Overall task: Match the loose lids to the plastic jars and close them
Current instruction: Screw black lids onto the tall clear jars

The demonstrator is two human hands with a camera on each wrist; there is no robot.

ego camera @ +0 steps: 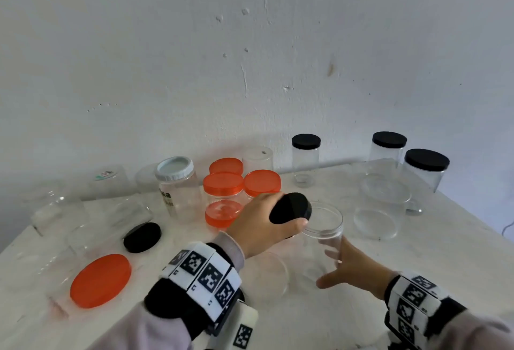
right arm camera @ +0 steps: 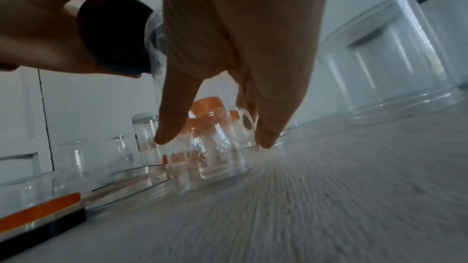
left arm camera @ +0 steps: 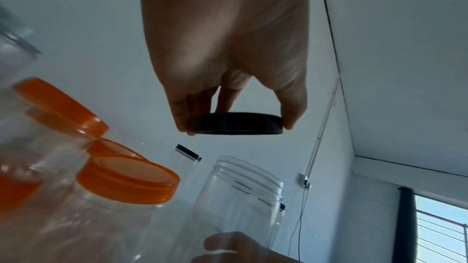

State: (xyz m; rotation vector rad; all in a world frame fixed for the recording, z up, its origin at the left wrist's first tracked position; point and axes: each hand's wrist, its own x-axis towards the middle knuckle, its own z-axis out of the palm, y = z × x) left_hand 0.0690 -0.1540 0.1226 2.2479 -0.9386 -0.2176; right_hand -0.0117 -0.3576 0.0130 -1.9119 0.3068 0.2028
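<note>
A black lid (ego camera: 292,206) is tilted in my left hand (ego camera: 289,210), pinched by its rim between thumb and fingers, just left of the mouth of an open clear jar (ego camera: 324,221). The left wrist view shows this lid (left arm camera: 235,124) above the jar's threaded neck (left arm camera: 248,177), not touching it. My right hand (ego camera: 325,267) wraps the jar's lower body, thumb in front and fingers behind, seen through the plastic. In the right wrist view the right hand (right arm camera: 212,141) spans the jar, with the lid (right arm camera: 113,33) at upper left.
A second black lid (ego camera: 142,237) and a large orange lid (ego camera: 100,280) lie at left among clear open jars. Orange-lidded jars (ego camera: 222,184) and a white-lidded jar (ego camera: 175,169) stand behind. Black-lidded jars (ego camera: 427,159) and a wide clear container (ego camera: 385,191) stand at right.
</note>
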